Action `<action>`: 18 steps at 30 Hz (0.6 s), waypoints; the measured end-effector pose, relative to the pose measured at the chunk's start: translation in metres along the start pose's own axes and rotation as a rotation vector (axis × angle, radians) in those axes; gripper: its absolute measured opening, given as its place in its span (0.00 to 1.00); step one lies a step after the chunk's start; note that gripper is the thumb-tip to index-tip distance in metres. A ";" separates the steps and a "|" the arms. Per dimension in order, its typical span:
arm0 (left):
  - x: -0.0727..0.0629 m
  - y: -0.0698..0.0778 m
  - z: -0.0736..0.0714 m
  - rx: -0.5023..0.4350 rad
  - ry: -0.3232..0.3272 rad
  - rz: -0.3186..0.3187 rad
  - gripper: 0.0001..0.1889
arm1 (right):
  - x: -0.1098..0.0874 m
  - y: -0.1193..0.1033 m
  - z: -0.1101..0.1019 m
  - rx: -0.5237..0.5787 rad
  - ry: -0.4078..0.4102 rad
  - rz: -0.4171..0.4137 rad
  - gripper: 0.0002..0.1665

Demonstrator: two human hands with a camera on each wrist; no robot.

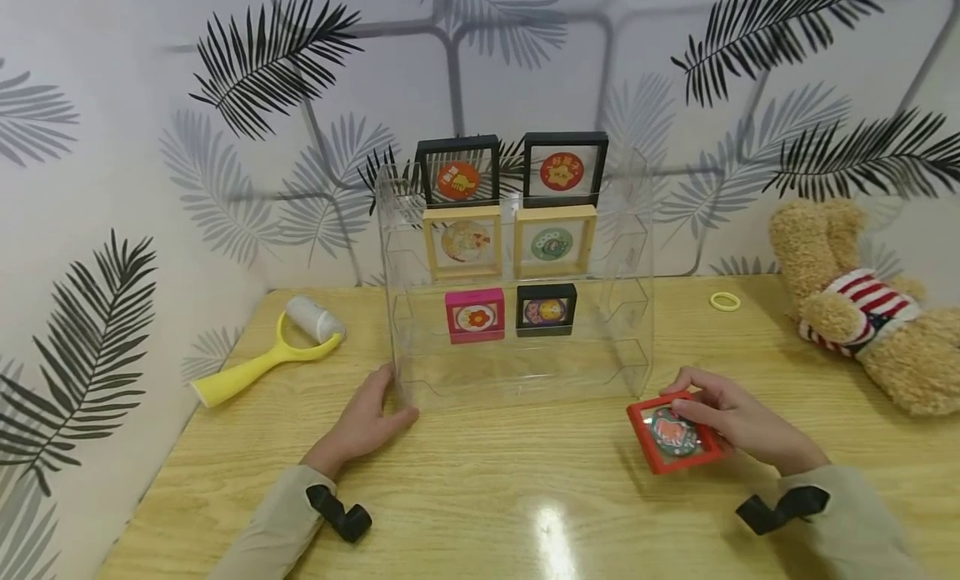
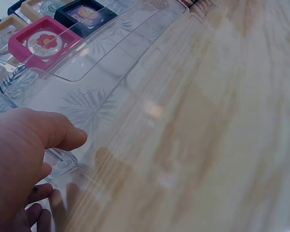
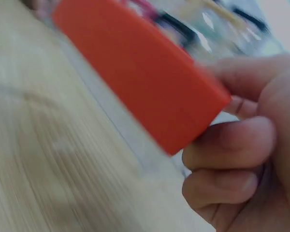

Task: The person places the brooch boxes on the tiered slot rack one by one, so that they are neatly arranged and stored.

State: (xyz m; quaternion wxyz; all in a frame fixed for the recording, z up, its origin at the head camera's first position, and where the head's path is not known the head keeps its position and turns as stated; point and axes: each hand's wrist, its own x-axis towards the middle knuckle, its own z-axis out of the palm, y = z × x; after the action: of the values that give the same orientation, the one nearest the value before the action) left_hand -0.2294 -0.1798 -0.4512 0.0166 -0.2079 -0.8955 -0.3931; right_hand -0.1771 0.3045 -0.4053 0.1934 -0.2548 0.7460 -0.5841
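A clear tiered display rack (image 1: 517, 388) stands upright on the table, holding several small framed badges. My left hand (image 1: 365, 423) rests by its lower left corner, fingers along the side panel and thumb extended in front. In the left wrist view the thumb (image 2: 63, 133) is apart from the fingers, which are partly hidden below it. My right hand (image 1: 738, 422) pinches a red square frame (image 1: 652, 447) with a round green-and-red badge inside, held tilted above the table to the right of the rack. The right wrist view shows the red frame's side (image 3: 140, 77) between thumb and curled fingers.
On the rack are black frames (image 1: 564, 138), wooden frames (image 1: 555, 213) and a pink frame (image 1: 475, 297). A yellow slingshot-shaped handle (image 1: 240, 380) and a grey-white cylinder (image 1: 311, 317) lie at left. At right are a yellow ring (image 1: 724, 302) and a teddy bear (image 1: 915, 347).
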 end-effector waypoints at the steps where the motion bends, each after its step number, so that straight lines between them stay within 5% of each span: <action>1: -0.001 0.000 0.000 -0.001 0.003 0.000 0.37 | 0.009 -0.003 0.009 -0.048 0.008 -0.013 0.08; 8: 0.000 0.003 -0.001 -0.012 -0.001 -0.021 0.38 | 0.075 -0.022 0.067 -0.293 0.074 -0.125 0.08; 13: 0.000 0.002 -0.001 0.008 0.008 -0.004 0.38 | 0.116 -0.041 0.093 -0.277 0.254 -0.242 0.12; 18: -0.003 0.003 0.000 0.003 0.015 0.001 0.37 | 0.148 -0.037 0.107 -0.391 0.396 -0.384 0.13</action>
State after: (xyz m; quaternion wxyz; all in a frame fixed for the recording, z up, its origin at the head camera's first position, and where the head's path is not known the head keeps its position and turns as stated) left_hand -0.2260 -0.1793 -0.4494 0.0236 -0.2053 -0.8959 -0.3933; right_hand -0.2263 0.1255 -0.3935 -0.1215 -0.3045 0.8054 -0.4938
